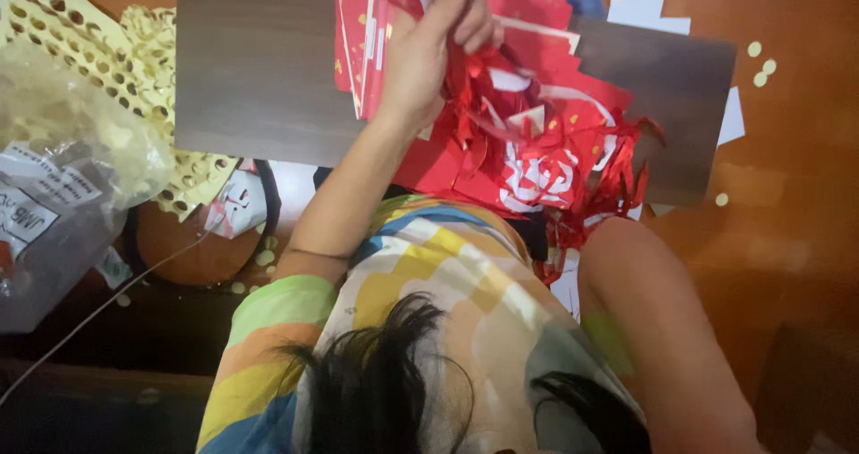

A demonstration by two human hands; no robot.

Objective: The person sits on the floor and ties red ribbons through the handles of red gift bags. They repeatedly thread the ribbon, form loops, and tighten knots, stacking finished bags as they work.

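Over the bench's far edge, one hand (pixel 438 47) is pinching red paper strips (pixel 537 141) shut between its fingers, the other hand lying out of view.

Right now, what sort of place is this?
Likely a home craft table: red paper cuttings under the left hand, punched yellow sheets, and paper dots scattered on the wooden tabletop.

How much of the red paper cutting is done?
Done: a heap of cut red pieces lies on the grey board, and the yellow sheets are punched full of holes. In hand: the left hand pinches red strips. Left: the stack of red sheets beside it looks mostly uncut.
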